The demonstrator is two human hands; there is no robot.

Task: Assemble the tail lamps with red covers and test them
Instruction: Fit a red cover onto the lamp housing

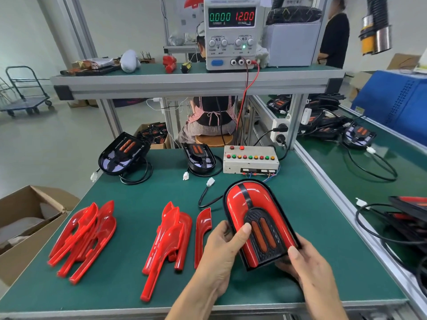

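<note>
I hold the tail lamp point(258, 221) above the near part of the green mat point(323, 262), both red covers on it and its black cable point(204, 199) trailing back to a white connector point(210, 182) lying on the mat. My left hand point(221, 252) grips its left edge, thumb across the red cover beside the black grille; my right hand point(309, 271) curls under the lower right corner, thumb on the rim. Just left of my left wrist lies a single red cover point(202, 229), then a loose stack of red covers point(168, 245), and further left a second heap point(85, 241) close to the mat's left edge, where a cardboard box point(30, 227) stands below. Bare mat lies between the heaps and the far row — two uncovered black lamps point(122, 153) point(200, 158) and the test box point(250, 160) with its coloured buttons. Above, on the shelf point(184, 82), the power supply point(231, 33) reads 0.000 and 12.00. An aluminium rail point(335, 192) bounds the mat on the right.
</note>
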